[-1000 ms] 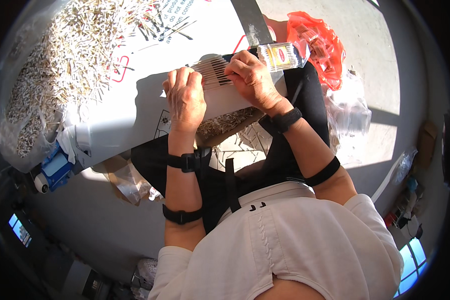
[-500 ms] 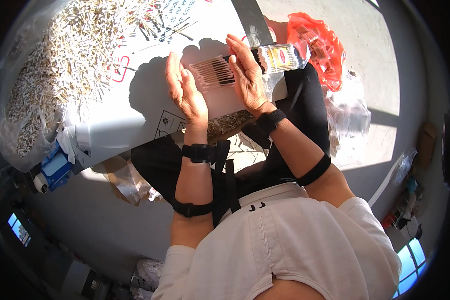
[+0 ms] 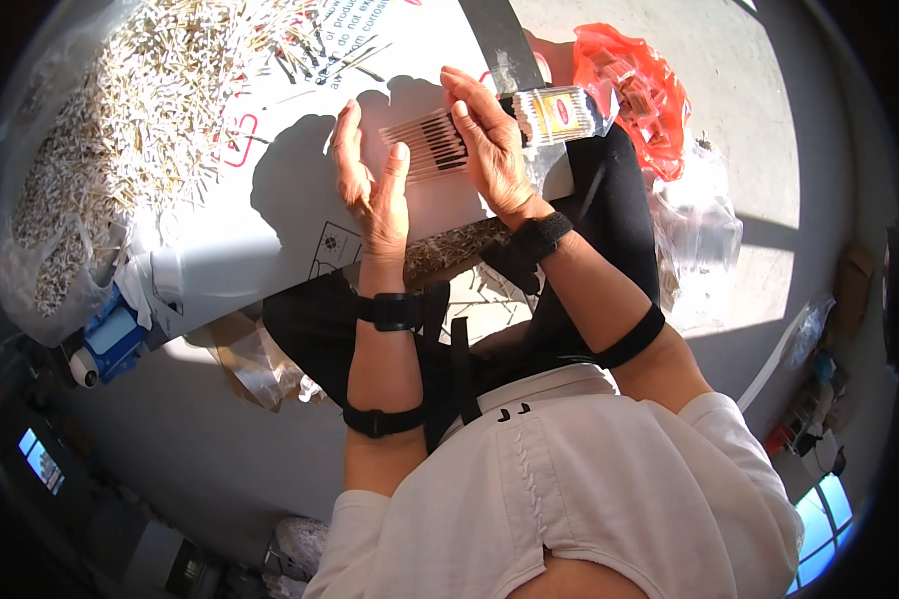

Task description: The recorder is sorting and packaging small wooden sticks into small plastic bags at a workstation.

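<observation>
Cotton swabs [image 3: 428,146] lie side by side in a flat row on the white printed board [image 3: 270,240], between my two hands. At their left end my left hand [image 3: 372,195] stands edge-on, fingers stretched and thumb apart, holding nothing. My right hand [image 3: 494,150] is at the other end, its palm facing the row and its fingers extended; its thumb and fingers cover the swab tips there. Just past the right hand is a clear pack of swabs [image 3: 559,115] with a yellow and red label.
A big heap of loose swabs [image 3: 140,120] spills from a clear plastic bag at the left. Beyond my right side sit a red plastic bag [image 3: 634,95] holding small packs and a clear bag [image 3: 699,240]. More loose swabs [image 3: 454,250] show below the board's near edge.
My right hand has shifted slightly left, closer over the swabs' right end. The left hand has turned a little, with its thumb spread further from the fingers. The label pack looks unmoved.
</observation>
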Tool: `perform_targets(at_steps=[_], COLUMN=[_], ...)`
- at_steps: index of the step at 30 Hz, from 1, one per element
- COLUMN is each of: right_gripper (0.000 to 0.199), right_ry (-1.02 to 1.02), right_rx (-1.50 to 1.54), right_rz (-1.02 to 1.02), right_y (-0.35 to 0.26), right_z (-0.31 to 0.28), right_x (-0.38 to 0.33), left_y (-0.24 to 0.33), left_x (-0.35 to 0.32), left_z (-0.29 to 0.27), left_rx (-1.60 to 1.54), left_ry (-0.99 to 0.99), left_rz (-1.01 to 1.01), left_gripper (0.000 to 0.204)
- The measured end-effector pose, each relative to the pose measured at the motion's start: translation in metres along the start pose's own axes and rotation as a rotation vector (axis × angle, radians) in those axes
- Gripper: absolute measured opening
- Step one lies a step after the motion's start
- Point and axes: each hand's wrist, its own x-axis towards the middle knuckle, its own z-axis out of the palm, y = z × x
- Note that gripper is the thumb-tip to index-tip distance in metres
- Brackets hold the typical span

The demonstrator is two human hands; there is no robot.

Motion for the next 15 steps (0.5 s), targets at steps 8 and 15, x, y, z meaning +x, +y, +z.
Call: perform_targets(at_steps=[8, 15], right_gripper=[0.035, 0.035], right_ry=[-0.036, -0.024], right_rx=[0.095, 0.058], right_rz=[0.110, 0.101], right_y=[-0.003, -0.003], right_z=[-0.009, -0.008], right_x=[0.004, 0.002], left_y=[0.015, 0.011], left_x=[0.010, 0.004], left_z=[-0.005, 0.002], left_rx=[0.981, 0.962], left_ry=[-0.524, -0.468], left_rz=[0.324, 0.344], left_gripper=[0.076, 0.071])
